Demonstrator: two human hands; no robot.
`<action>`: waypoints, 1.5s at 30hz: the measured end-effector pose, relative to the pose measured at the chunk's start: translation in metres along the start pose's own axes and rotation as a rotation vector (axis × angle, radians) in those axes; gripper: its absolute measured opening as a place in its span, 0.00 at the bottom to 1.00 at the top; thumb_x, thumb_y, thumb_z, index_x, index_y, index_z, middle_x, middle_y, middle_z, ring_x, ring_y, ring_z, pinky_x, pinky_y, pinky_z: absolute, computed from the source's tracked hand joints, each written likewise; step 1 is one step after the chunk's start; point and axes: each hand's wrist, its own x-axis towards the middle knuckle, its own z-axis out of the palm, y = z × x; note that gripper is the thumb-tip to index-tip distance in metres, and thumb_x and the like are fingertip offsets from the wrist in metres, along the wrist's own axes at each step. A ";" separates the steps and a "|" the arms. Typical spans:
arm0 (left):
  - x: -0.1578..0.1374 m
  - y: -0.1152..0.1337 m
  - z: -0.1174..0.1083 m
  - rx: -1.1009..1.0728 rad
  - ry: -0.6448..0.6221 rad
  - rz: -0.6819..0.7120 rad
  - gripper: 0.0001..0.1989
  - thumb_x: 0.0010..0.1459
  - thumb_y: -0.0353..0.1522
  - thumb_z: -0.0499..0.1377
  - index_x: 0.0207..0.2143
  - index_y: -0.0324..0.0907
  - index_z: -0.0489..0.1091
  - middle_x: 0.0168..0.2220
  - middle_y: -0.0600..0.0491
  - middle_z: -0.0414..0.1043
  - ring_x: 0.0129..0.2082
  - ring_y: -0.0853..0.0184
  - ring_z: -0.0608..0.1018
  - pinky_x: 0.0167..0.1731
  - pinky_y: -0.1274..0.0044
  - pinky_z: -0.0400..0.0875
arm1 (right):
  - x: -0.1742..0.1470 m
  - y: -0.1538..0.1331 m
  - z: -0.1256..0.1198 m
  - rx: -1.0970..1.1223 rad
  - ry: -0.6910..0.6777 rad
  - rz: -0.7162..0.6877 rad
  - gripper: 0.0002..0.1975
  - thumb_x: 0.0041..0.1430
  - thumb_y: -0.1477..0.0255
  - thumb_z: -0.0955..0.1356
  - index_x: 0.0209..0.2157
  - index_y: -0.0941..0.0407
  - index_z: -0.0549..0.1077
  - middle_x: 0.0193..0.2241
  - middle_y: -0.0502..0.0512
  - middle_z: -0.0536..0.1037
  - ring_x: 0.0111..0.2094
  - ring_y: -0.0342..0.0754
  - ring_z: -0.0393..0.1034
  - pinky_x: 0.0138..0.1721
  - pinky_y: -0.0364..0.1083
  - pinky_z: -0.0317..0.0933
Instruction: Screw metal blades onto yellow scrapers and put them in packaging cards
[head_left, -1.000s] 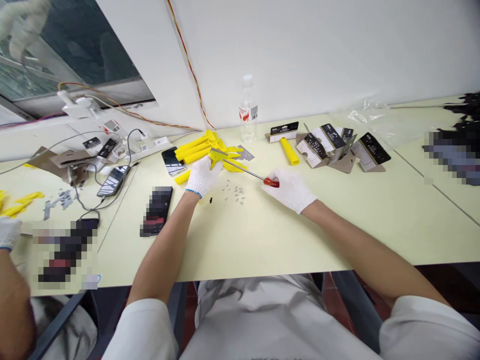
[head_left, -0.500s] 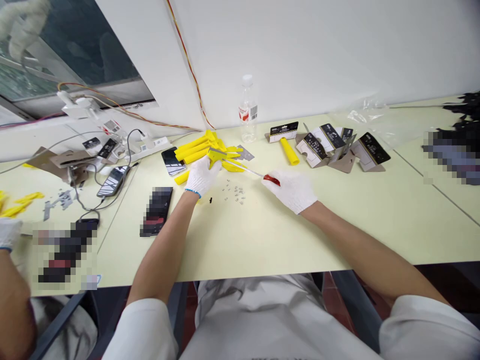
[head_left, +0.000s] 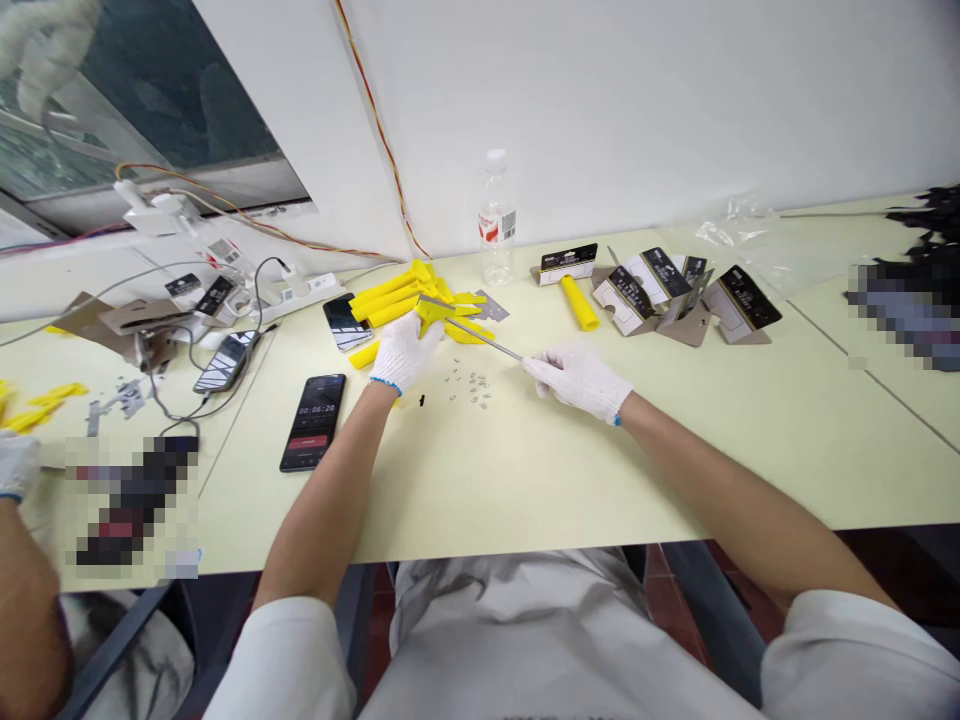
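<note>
My left hand [head_left: 406,352], in a white knit glove, is closed around a yellow plastic piece [head_left: 430,311] with a broad flat head. In my right hand [head_left: 581,378], also gloved, is a screwdriver [head_left: 487,341]; the fingers wrap its handle and hide it. The metal shaft runs leftward to the yellow piece, with its tip at or against the head. Just below the shaft, several small metal screws [head_left: 474,385] lie scattered on the table. A pile of yellow plastic handles [head_left: 394,291] sits behind my left hand, with a flat grey metal plate [head_left: 491,306] beside it.
A plastic bottle [head_left: 496,225] stands by the wall. Printed cards [head_left: 651,285] and a yellow tube [head_left: 579,303] lie to the right. A phone [head_left: 313,422] showing a timer lies near my left forearm. Cables and a power strip [head_left: 300,292] are left; another person's gloved hand [head_left: 16,462] shows there.
My right hand has turned and changed its hold on the screwdriver, so the red handle that showed before is covered. My left hand and the yellow piece have stayed in place.
</note>
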 end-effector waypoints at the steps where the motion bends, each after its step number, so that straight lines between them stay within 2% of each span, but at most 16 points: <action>1: 0.000 0.001 0.000 0.001 0.000 0.004 0.18 0.80 0.40 0.67 0.60 0.36 0.78 0.56 0.43 0.79 0.51 0.59 0.83 0.54 0.64 0.84 | 0.000 0.001 0.000 0.029 0.001 0.010 0.24 0.74 0.49 0.68 0.31 0.54 0.74 0.25 0.50 0.74 0.26 0.46 0.65 0.32 0.47 0.56; 5: 0.000 0.003 0.001 0.008 0.000 0.020 0.18 0.79 0.40 0.67 0.60 0.35 0.78 0.55 0.44 0.79 0.50 0.59 0.83 0.53 0.65 0.85 | 0.004 0.007 0.005 0.020 0.150 -0.073 0.13 0.64 0.60 0.75 0.35 0.54 0.74 0.32 0.52 0.80 0.33 0.48 0.71 0.37 0.46 0.60; 10: 0.002 0.002 0.001 0.024 0.002 0.023 0.19 0.79 0.40 0.67 0.61 0.35 0.78 0.56 0.44 0.79 0.52 0.58 0.83 0.54 0.64 0.85 | 0.003 0.008 0.007 -0.293 0.282 -0.163 0.13 0.73 0.61 0.70 0.35 0.54 0.78 0.32 0.56 0.82 0.33 0.52 0.73 0.35 0.49 0.56; 15: 0.002 0.002 -0.002 0.016 0.009 0.015 0.18 0.80 0.40 0.67 0.61 0.36 0.78 0.56 0.43 0.79 0.50 0.59 0.83 0.54 0.65 0.85 | 0.000 0.005 0.007 -0.471 0.273 -0.185 0.16 0.79 0.61 0.67 0.45 0.54 0.85 0.41 0.59 0.88 0.38 0.57 0.79 0.35 0.50 0.54; 19: 0.002 0.001 -0.003 0.016 0.011 0.012 0.18 0.80 0.40 0.67 0.61 0.35 0.78 0.55 0.44 0.79 0.50 0.59 0.83 0.53 0.65 0.85 | -0.002 0.000 0.008 -0.515 0.221 -0.122 0.19 0.82 0.59 0.65 0.50 0.53 0.86 0.41 0.60 0.88 0.37 0.57 0.79 0.35 0.49 0.53; 22: 0.002 0.001 -0.002 0.017 0.007 0.007 0.18 0.80 0.40 0.67 0.61 0.36 0.78 0.57 0.43 0.79 0.52 0.58 0.83 0.55 0.63 0.84 | -0.003 0.000 0.007 -0.454 0.191 -0.133 0.20 0.82 0.58 0.65 0.49 0.54 0.85 0.39 0.60 0.87 0.36 0.56 0.77 0.35 0.49 0.53; 27: 0.000 0.002 0.000 0.003 0.000 0.011 0.18 0.80 0.41 0.66 0.61 0.36 0.78 0.57 0.43 0.79 0.52 0.58 0.83 0.56 0.63 0.84 | 0.000 0.004 0.003 -0.255 0.105 -0.170 0.21 0.79 0.54 0.64 0.41 0.54 0.81 0.30 0.55 0.81 0.31 0.53 0.73 0.35 0.48 0.56; 32: 0.000 0.006 0.000 -0.010 -0.005 0.024 0.19 0.79 0.41 0.67 0.62 0.36 0.78 0.58 0.43 0.79 0.54 0.56 0.83 0.57 0.62 0.83 | 0.001 0.002 -0.001 -0.120 0.039 -0.132 0.24 0.76 0.50 0.64 0.32 0.54 0.74 0.26 0.53 0.79 0.31 0.51 0.72 0.36 0.47 0.58; 37: -0.001 0.006 0.000 0.013 -0.022 -0.009 0.19 0.80 0.41 0.66 0.62 0.36 0.78 0.58 0.43 0.79 0.54 0.56 0.83 0.57 0.62 0.83 | -0.001 0.001 -0.003 -0.069 0.007 -0.069 0.30 0.74 0.45 0.64 0.26 0.54 0.72 0.20 0.50 0.70 0.25 0.47 0.64 0.33 0.47 0.55; 41: 0.001 0.004 0.000 0.024 -0.026 -0.019 0.19 0.80 0.41 0.66 0.62 0.36 0.77 0.58 0.43 0.79 0.53 0.58 0.83 0.57 0.62 0.83 | -0.001 0.003 -0.002 0.007 -0.034 0.001 0.32 0.73 0.43 0.65 0.24 0.54 0.72 0.17 0.48 0.65 0.22 0.44 0.58 0.29 0.46 0.52; 45: 0.001 0.002 0.001 0.017 -0.025 -0.009 0.19 0.80 0.41 0.66 0.62 0.36 0.78 0.58 0.43 0.79 0.54 0.57 0.83 0.57 0.62 0.83 | 0.002 0.011 0.001 0.079 -0.061 0.015 0.32 0.72 0.42 0.67 0.25 0.54 0.73 0.16 0.48 0.64 0.21 0.43 0.57 0.27 0.45 0.51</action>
